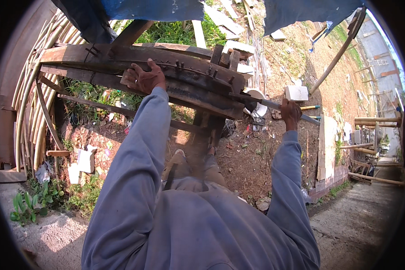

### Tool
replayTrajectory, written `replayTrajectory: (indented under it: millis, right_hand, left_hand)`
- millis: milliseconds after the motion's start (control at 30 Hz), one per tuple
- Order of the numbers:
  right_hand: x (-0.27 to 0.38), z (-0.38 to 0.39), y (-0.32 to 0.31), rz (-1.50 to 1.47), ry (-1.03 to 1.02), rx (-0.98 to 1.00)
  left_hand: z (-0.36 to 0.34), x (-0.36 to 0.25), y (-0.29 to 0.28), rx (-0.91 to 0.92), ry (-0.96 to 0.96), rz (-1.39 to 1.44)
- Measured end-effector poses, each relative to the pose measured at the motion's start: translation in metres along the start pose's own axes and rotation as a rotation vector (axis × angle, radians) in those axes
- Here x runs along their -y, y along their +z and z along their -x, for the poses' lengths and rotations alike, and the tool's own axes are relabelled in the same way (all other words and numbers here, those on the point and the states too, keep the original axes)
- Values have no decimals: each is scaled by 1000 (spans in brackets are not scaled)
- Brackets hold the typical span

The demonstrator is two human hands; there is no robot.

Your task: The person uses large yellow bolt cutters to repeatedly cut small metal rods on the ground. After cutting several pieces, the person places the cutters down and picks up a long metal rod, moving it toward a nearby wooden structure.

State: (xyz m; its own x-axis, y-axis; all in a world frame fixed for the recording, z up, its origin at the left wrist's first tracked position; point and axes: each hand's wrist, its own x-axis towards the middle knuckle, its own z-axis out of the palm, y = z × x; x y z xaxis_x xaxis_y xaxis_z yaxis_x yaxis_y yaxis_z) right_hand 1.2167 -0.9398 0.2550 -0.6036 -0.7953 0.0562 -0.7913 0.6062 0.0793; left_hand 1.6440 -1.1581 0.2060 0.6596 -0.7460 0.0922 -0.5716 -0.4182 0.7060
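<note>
A dark, worn wooden beam bench (202, 96) stretches across in front of me, with several short metal pegs along its top. My left hand (147, 78) rests on the left part of the bench, fingers apart, over a small pale piece of wood (124, 80). What lies under its palm is hidden. To the right, my right hand (291, 112) is closed round a long grey metal bar (271, 104). The bar slopes down to the right, and its dark inner end meets the bench's right end near the pegs. A thin dark rod seems to run along the bench top.
Bamboo poles (29, 108) lean at the left. Blue tarpaulin (153, 10) hangs overhead, and a slanted post (339, 51) stands at the right. A white block (296, 93) lies beyond my right hand. Boards (327, 148) and a concrete path (355, 216) are at the right.
</note>
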Motion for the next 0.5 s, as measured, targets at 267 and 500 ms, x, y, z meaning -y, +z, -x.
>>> replayTrajectory:
  millis: [267,500]
  right_hand:
    - [14,63,-7,-146,271,-40]
    - [33,109,-13,-149,429,-67]
  left_hand:
    - [-1,-1,-2,84,32,-4]
    - [-1,3,3,59,54,11]
